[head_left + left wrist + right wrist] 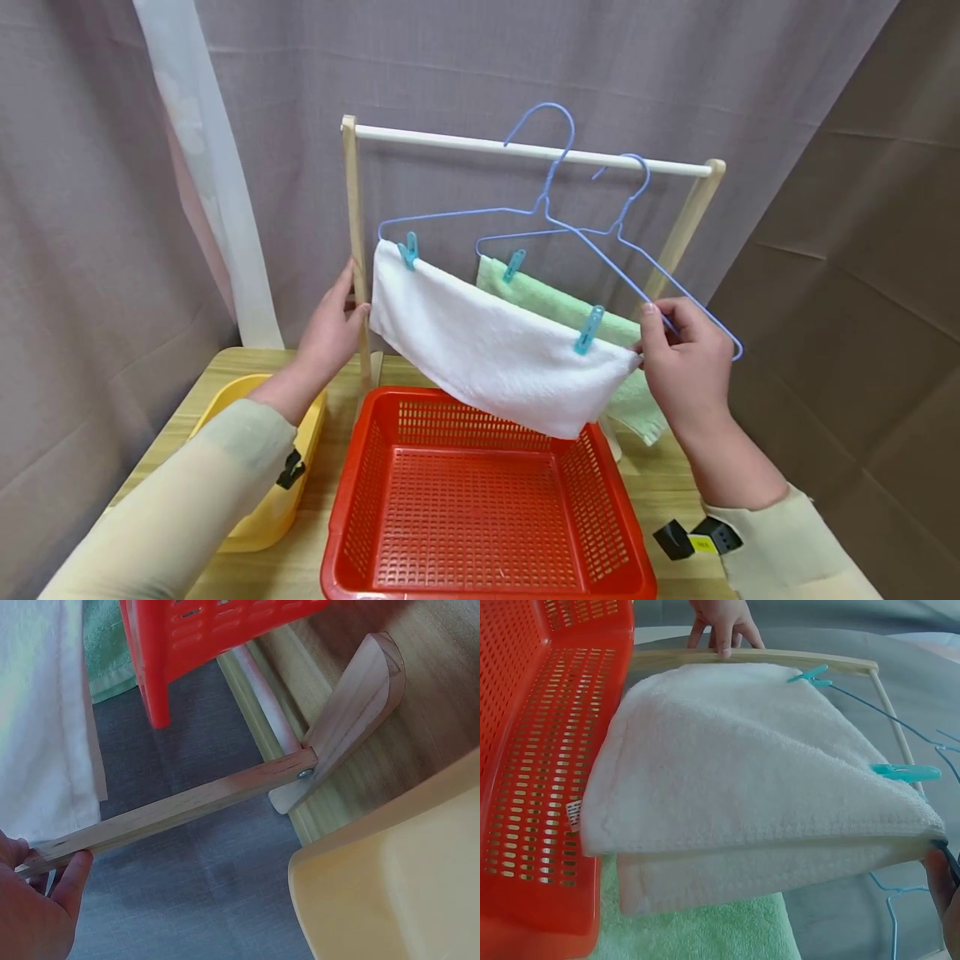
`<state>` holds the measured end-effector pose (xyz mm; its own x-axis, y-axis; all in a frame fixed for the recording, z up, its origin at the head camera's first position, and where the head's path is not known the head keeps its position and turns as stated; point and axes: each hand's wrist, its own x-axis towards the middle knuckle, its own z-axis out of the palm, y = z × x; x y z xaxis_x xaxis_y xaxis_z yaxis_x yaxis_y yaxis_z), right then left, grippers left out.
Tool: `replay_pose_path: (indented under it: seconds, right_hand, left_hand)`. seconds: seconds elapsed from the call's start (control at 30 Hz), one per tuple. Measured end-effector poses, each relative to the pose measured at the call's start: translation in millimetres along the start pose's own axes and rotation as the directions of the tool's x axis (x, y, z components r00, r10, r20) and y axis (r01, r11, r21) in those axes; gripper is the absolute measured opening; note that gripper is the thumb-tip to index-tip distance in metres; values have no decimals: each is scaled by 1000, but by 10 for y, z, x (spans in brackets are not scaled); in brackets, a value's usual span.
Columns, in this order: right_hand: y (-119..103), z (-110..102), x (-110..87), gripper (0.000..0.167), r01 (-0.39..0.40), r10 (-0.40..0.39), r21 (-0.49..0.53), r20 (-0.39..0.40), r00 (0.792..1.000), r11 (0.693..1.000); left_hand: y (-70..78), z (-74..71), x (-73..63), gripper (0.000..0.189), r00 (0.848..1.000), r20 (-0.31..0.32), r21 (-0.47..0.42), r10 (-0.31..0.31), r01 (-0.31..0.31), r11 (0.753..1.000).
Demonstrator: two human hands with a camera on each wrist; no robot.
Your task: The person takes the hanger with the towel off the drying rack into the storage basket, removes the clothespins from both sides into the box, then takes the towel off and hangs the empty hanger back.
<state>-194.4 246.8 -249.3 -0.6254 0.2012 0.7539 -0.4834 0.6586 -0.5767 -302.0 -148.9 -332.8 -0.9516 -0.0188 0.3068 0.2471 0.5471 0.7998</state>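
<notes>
My left hand point(333, 321) grips the left wooden post point(354, 192) of a small drying rack, thumb and fingers on either side of it. My right hand point(686, 358) pinches the right end of a blue wire hanger point(480, 211), whose hook is at the white rail point(450, 140). Over this hanger's lower bar hangs a folded white towel point(487, 342), held by two teal clothespins point(589, 330). Behind it a second blue hanger point(663, 271) hangs from the rail with a green towel point(555, 300), one teal clothespin point(513, 265) showing on it.
A red perforated basket point(480, 517) stands on the wooden table point(678, 483) in front of the rack. Left of it is a yellow basin point(311, 417), partly hidden by my left forearm. Grey curtains point(450, 50) hang behind and at both sides.
</notes>
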Motion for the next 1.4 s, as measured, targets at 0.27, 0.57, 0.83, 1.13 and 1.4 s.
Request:
replay_pose_path:
  seconds: [0.27, 0.57, 0.83, 1.13, 1.4]
  right_hand:
    - [66, -95, -74, 18, -10, 10, -31, -10, 1000, 999]
    - [123, -149, -192, 16, -1, 0, -42, -26, 1000, 999]
    - [153, -138, -286, 12, 14, -14, -11, -33, 999, 1000]
    - [203, -118, -379, 8, 22, -21, 28, -38, 999, 999]
    - [219, -114, -456, 5, 39, -37, 58, -46, 998, 998]
  left_hand:
    - [-35, -7, -10, 79, 1000, -10, -3, -16, 16, 1000]
    - [-26, 4, -35, 78, 998, -68, 14, -6, 7, 1000]
    - [-49, -10, -63, 75, 996, -91, 1, 6, -6, 1000]
    - [-35, -47, -102, 58, 994, -104, -44, -29, 24, 999]
    - [-55, -86, -262, 46, 996, -91, -67, -21, 15, 998]
